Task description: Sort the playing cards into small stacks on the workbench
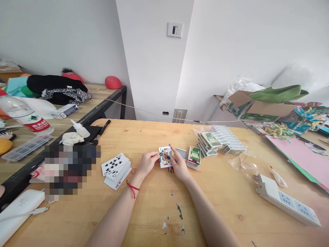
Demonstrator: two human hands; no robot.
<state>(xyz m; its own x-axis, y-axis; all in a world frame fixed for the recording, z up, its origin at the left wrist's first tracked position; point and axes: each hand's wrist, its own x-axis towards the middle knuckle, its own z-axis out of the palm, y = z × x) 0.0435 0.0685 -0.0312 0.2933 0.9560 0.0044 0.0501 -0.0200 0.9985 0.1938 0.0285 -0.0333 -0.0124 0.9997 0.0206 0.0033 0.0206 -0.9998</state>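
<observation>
Between both hands, above the middle of the wooden table (151, 212), are playing cards (165, 158) with a face card on top. My left hand (149, 163) pinches their left edge, thumb over the front. On the right edge, my right hand (178, 163) grips them with its thumb on the face. Left of my left hand lies a loose pile of playing cards (115, 168), face up, with spades showing. Just beyond my right hand are face-down cards (182, 153), partly hidden by it. Beside those stands a green-and-white card box (194, 156).
Stacked card boxes (209, 142) and wrapped packs (227, 139) stand at the back right. A white power strip (288, 199) and a small glue bottle (279, 176) lie on the right. At left are a water bottle (28, 116) and a white power bank (20, 212).
</observation>
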